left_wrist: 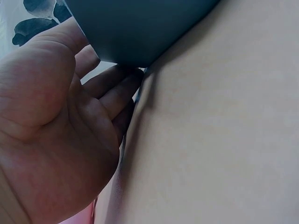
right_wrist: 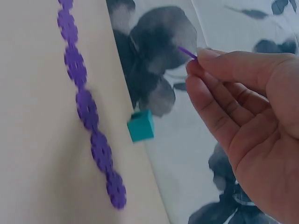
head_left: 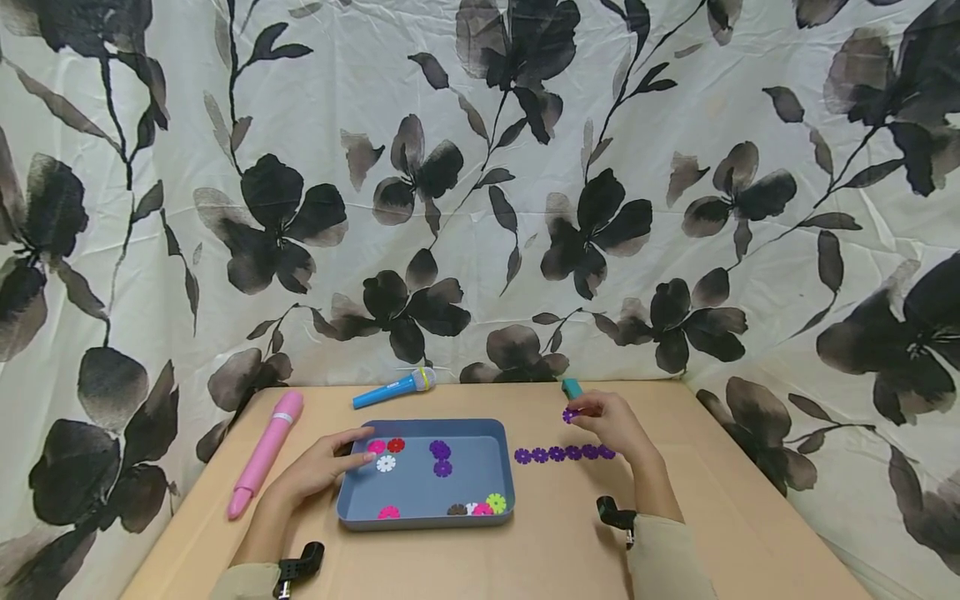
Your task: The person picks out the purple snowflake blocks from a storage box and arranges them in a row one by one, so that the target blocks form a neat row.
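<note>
My right hand [head_left: 611, 423] pinches a purple flower-shaped disc [head_left: 569, 415] between thumb and fingertip, seen edge-on in the right wrist view. Below it a row of several linked purple discs [head_left: 557, 454] lies on the table, right of the blue-grey tray [head_left: 427, 524]. At the tray's left side, my left hand [head_left: 318, 462] holds the rim, thumb over the edge and fingers along the outer wall. Inside the tray, two purple discs [head_left: 442, 468] overlap near the middle. Pink, red and white discs [head_left: 386, 463] sit by the left thumb, and several mixed-colour discs [head_left: 495, 502] at the front right corner.
Behind the tray lies a blue toy microphone [head_left: 393, 389]. A pink wand-like tube [head_left: 264, 457] is on the table's left side. The teal block [head_left: 572, 388] stands at the back edge near my right hand. A floral cloth [head_left: 495, 208] hangs behind the table.
</note>
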